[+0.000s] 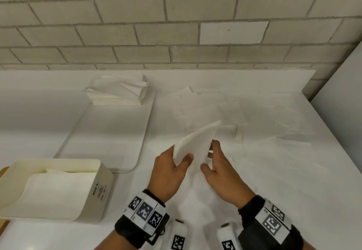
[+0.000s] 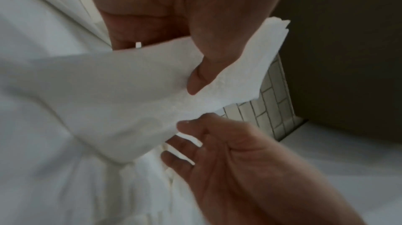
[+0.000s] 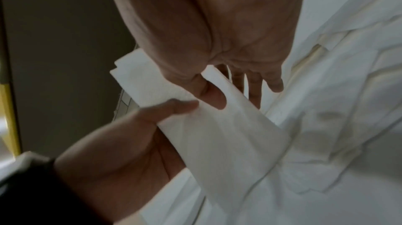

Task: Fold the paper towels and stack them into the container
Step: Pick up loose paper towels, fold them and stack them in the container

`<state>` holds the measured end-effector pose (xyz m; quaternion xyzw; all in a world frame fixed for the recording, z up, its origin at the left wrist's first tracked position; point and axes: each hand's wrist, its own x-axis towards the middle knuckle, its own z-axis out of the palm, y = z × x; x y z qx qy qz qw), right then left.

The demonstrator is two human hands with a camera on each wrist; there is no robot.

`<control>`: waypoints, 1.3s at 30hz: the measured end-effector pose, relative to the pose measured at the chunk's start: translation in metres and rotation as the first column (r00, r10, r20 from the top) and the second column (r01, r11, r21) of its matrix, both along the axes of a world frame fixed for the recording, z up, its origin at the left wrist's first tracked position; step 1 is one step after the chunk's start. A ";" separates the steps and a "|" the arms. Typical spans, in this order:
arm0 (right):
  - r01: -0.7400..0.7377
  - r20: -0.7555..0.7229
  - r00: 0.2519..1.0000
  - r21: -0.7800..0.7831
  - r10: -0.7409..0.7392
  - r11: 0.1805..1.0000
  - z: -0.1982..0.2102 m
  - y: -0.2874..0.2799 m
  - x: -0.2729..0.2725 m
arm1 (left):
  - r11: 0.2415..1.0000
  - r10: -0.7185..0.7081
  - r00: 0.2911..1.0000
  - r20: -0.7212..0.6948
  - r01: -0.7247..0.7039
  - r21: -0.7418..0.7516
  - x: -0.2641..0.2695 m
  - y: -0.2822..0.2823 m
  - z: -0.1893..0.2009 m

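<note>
A folded white paper towel (image 1: 195,142) is held up over the table in front of me. My left hand (image 1: 182,157) pinches its lower left part, thumb on the near face and fingers hidden behind. In the left wrist view that thumb presses on the towel (image 2: 130,91). My right hand (image 1: 210,155) holds its right edge between thumb and nearly straight fingers, as the right wrist view shows at the towel (image 3: 217,134). The cream container (image 1: 94,187) stands at the lower left with a folded towel lying inside.
A white tray (image 1: 137,132) lies left of centre, with a stack of folded towels (image 1: 119,91) at its far end. Several loose unfolded towels (image 1: 225,112) cover the table behind and right of my hands. A tiled wall closes the back.
</note>
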<state>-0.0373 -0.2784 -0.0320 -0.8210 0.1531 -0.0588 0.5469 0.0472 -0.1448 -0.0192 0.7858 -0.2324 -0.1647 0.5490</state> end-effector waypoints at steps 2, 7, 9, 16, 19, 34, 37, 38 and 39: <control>0.009 0.000 1.000 -0.016 -0.009 1.000 0.003 0.001 0.004 | 0.998 0.028 0.998 -0.048 -0.030 -0.047 0.005 -0.005 0.006; -0.043 0.006 0.999 0.010 0.043 0.999 0.036 0.006 0.013 | 0.906 0.036 0.846 -0.532 -0.253 -0.340 0.018 0.008 0.046; -0.153 -0.020 0.988 -0.023 0.153 0.988 0.051 0.016 0.019 | 0.867 0.050 0.840 -0.541 -0.305 -0.393 0.030 0.032 0.065; -0.367 0.045 0.923 -0.203 0.383 0.908 0.086 0.096 0.070 | 0.874 0.432 0.902 0.019 -0.413 -0.254 0.080 0.199 0.121; -0.473 0.015 0.865 -0.314 0.502 0.823 0.088 0.145 0.098 | 0.863 0.409 0.829 0.381 -0.487 0.133 0.088 0.269 0.121; -0.695 -0.537 0.705 -0.656 0.464 0.296 0.052 0.236 0.160 | 0.669 -0.247 0.830 0.500 -0.227 0.708 0.134 0.334 0.054; -0.707 -0.567 0.691 -0.660 0.448 0.254 0.047 0.241 0.166 | 0.486 -0.492 0.680 0.543 -0.304 0.820 0.134 0.333 0.056; -0.719 -0.582 0.677 -0.654 0.450 0.236 0.043 0.243 0.166 | 0.467 -0.527 0.645 0.553 -0.324 0.823 0.133 0.331 0.056; -0.738 -0.602 0.657 -0.638 0.454 0.222 0.040 0.245 0.167 | 0.465 -0.539 0.637 0.551 -0.321 0.825 0.133 0.329 0.058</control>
